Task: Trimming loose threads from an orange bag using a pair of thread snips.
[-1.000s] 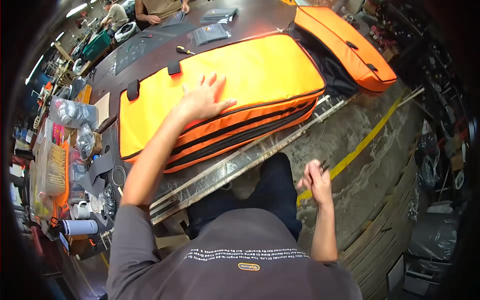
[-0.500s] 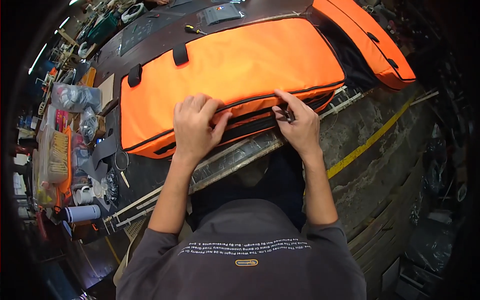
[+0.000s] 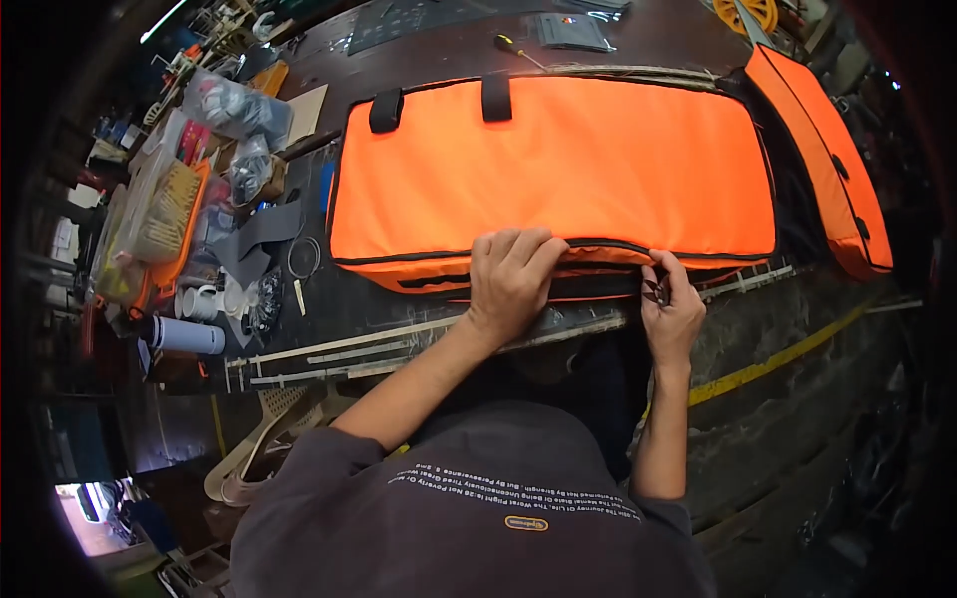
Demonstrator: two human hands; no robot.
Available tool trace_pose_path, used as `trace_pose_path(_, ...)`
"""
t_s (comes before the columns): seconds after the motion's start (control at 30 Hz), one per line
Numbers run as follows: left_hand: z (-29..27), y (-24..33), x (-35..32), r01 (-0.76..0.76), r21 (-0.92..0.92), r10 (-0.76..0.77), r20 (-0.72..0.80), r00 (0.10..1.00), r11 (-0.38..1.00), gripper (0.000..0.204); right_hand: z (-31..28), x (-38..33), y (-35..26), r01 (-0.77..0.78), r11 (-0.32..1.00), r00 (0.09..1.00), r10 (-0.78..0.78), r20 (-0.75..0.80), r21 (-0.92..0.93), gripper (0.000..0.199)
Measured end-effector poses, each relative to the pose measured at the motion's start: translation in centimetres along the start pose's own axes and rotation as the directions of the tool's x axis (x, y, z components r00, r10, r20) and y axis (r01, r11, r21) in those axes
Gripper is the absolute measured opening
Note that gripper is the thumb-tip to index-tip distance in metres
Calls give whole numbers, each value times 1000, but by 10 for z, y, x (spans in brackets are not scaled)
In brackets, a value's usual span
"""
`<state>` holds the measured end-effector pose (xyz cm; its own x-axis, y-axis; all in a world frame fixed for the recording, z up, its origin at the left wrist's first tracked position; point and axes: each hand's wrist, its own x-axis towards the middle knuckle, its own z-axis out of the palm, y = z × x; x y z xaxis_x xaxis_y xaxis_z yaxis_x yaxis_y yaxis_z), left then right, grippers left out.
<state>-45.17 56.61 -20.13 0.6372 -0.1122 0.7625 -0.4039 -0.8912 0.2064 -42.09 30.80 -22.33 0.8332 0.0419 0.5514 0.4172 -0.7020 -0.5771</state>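
A large bright orange fabric bag [image 3: 558,169] with black piping and two black straps lies on the table in front of me. Along its near edge, my left hand [image 3: 510,284] pinches the top rim, fingers over the piping and thumb hidden below. A little to the right, my right hand [image 3: 673,314] is curled at the same edge, a fingertip against the piping. Small dark snips [image 3: 655,291] sit in its fingers, only partly visible. Between the hands the front side of the bag folds inward under the rim.
An orange flap [image 3: 822,159] with black tabs hangs off the table's right side. A screwdriver [image 3: 518,50] and a grey pouch [image 3: 575,32] lie beyond the bag. At left are plastic tubs [image 3: 164,214], bagged parts, a white cylinder [image 3: 189,336] and a wire coil [image 3: 304,257].
The view has turned, so the bag appears further right and squarer to me. Both hands stay on its near edge; the left fingers now lie more over the rim.
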Motion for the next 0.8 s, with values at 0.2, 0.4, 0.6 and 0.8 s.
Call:
trace_pose_path(0.2,-3,-1,4,2,-9,-1,28,1000,1000,22,-20,8,33,-14,993,999,8,-53,-121,33)
trace_pose_path(0.4,-2,-5,3,-19,-19,19,26,999,1000,23,-59,22,79,-113,962,985,75,-157,-250,41)
trace_pose_path(0.6,5,-5,-3,-19,52,17,42,999,998,28,-56,28,89,-341,902,860,413,-299,266,32)
trace_pose_path(0.8,4,4,2,-65,194,30,176,984,979,47,-40,36,77,-599,517,634,773,-31,612,38)
